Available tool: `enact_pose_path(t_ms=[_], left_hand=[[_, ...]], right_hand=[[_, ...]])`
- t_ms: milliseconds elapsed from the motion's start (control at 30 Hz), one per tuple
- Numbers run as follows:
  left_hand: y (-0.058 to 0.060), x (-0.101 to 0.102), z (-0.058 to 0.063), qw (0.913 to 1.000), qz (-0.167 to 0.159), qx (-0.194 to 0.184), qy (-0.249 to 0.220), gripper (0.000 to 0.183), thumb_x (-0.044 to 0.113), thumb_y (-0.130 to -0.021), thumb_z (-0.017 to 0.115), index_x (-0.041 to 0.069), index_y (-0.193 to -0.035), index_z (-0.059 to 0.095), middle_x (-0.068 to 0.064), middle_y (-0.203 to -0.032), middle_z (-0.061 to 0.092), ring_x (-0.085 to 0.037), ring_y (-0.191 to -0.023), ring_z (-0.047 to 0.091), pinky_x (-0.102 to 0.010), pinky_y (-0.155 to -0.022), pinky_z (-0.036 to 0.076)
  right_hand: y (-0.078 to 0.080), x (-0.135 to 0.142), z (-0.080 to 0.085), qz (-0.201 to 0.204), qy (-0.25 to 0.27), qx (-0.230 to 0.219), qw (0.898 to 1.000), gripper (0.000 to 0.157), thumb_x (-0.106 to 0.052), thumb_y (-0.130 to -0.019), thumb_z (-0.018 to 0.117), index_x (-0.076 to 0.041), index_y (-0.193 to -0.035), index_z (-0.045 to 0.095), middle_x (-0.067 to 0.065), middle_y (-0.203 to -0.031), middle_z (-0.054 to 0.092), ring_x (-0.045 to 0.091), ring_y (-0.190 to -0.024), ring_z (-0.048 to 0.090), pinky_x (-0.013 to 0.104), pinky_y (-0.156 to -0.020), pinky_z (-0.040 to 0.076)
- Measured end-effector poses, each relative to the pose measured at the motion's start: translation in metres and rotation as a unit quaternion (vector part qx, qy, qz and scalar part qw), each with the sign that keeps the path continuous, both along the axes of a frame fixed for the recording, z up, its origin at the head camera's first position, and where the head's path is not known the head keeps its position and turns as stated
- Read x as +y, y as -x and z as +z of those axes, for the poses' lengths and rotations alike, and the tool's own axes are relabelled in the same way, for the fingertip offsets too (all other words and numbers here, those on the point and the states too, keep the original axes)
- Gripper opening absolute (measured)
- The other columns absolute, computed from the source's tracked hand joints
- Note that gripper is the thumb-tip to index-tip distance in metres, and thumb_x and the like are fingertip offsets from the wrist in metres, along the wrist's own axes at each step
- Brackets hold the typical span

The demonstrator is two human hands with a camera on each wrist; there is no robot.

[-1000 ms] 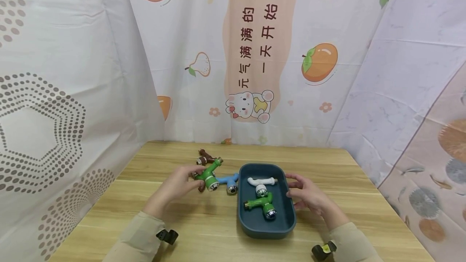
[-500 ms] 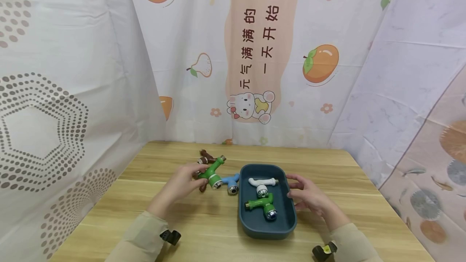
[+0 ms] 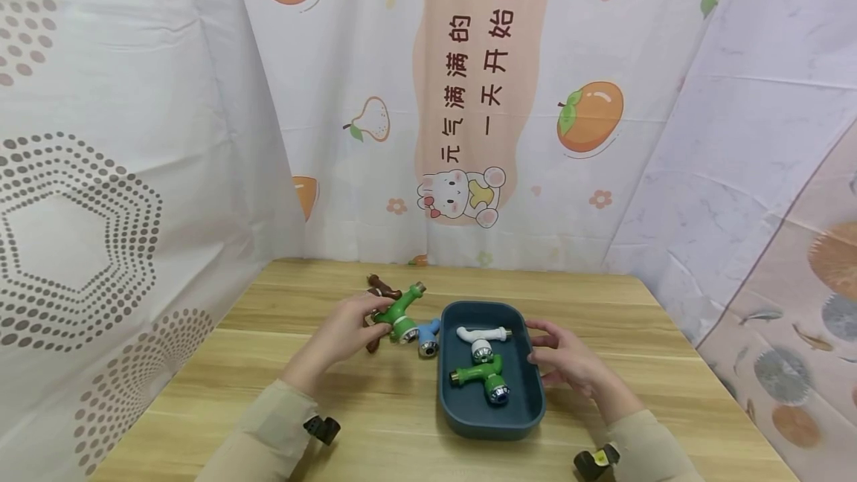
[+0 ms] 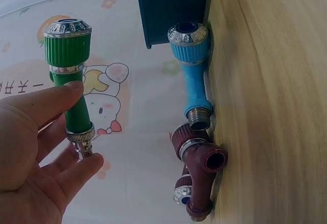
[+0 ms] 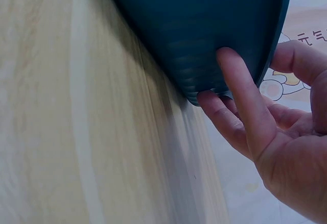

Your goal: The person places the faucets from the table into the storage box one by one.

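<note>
My left hand point(image 3: 344, 333) grips a green tap point(image 3: 398, 312) in the air left of a dark blue box point(image 3: 492, 430). In the left wrist view, thumb and fingertips hold this green tap point(image 4: 76, 109) by its body, chrome knob up. My right hand point(image 3: 569, 363) holds the box's right wall, thumb at the rim and other fingers against the outside. Inside the box lie a white tap point(image 3: 482, 337) and another green tap point(image 3: 487, 376). A blue tap point(image 3: 428, 344) rests against the box's left side, partly hidden behind the held tap.
Brown taps point(image 4: 199, 165) lie on the wooden table point(image 3: 375, 422) beyond and under the left hand; the hand hides part of them. A printed curtain point(image 3: 375, 192) hangs behind the table's back edge.
My left hand has carried the green tap a little to the right and up, toward the box, so that it covers more of the blue tap. The right hand stays at the box.
</note>
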State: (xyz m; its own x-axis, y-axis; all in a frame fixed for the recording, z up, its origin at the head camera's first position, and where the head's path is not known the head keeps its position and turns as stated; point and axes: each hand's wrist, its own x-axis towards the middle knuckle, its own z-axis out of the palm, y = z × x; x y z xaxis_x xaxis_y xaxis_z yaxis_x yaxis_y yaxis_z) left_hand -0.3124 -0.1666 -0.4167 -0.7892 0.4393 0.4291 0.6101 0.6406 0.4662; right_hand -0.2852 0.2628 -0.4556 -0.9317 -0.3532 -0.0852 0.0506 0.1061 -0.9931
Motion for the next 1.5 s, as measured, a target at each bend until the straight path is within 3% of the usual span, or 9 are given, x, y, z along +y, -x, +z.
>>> enact_pose_path(t_ms=[133,300,733,933,1233,1500], left_hand=[[0.002,0.004,0.003,0.9999,-0.003,0.000,0.012,0.042,0.018,-0.090,0.080,0.012,-0.131,0.070,-0.005,-0.125,0.069,-0.021,-0.107,0.066,-0.037,-0.081,0.055],[0.005,0.010,0.006,0.9998,-0.007,-0.010,0.015,0.044,0.019,-0.091,0.080,0.013,-0.133,0.069,-0.005,-0.126,0.069,-0.024,-0.112,0.064,-0.046,-0.092,0.054],[0.013,0.032,0.010,0.9987,-0.050,0.005,0.010,0.042,0.014,-0.089,0.081,0.016,-0.131,0.070,0.003,-0.115,0.071,-0.016,-0.106,0.064,-0.040,-0.086,0.056],[0.014,0.045,0.010,0.9980,-0.061,0.000,0.016,0.042,0.014,-0.090,0.080,0.016,-0.131,0.070,0.003,-0.116,0.071,-0.015,-0.108,0.063,-0.038,-0.092,0.053],[0.018,0.057,0.010,0.9976,-0.059,0.004,0.036,0.042,0.019,-0.092,0.079,0.021,-0.133,0.069,0.005,-0.117,0.071,-0.016,-0.111,0.064,-0.037,-0.094,0.053],[0.020,0.065,0.015,0.9968,-0.067,0.002,0.045,0.042,0.021,-0.093,0.078,0.020,-0.134,0.069,0.005,-0.117,0.072,-0.014,-0.108,0.065,-0.036,-0.093,0.053]], right_hand=[[0.000,0.001,0.000,0.000,-0.002,0.001,1.000,0.074,0.000,-0.093,0.064,0.001,-0.157,0.026,0.038,-0.144,0.041,0.034,-0.105,0.064,0.051,-0.071,0.060],[0.000,0.001,-0.002,-0.005,-0.008,-0.001,1.000,0.073,0.000,-0.092,0.065,0.000,-0.156,0.029,0.036,-0.144,0.043,0.034,-0.103,0.065,0.050,-0.070,0.061],[-0.001,0.001,-0.001,-0.005,-0.009,0.001,1.000,0.073,0.000,-0.093,0.064,0.000,-0.156,0.028,0.037,-0.145,0.042,0.033,-0.102,0.065,0.049,-0.070,0.061],[-0.001,0.000,0.000,-0.001,-0.003,0.002,1.000,0.073,0.001,-0.093,0.064,0.000,-0.156,0.027,0.038,-0.144,0.041,0.034,-0.103,0.065,0.051,-0.070,0.060],[-0.002,-0.001,0.002,0.005,-0.001,0.003,1.000,0.074,0.000,-0.093,0.063,0.001,-0.157,0.026,0.039,-0.145,0.040,0.034,-0.102,0.065,0.049,-0.069,0.061],[-0.002,0.000,0.002,0.000,-0.007,0.002,1.000,0.073,0.000,-0.093,0.063,0.000,-0.157,0.027,0.038,-0.145,0.040,0.033,-0.101,0.065,0.049,-0.069,0.061]])
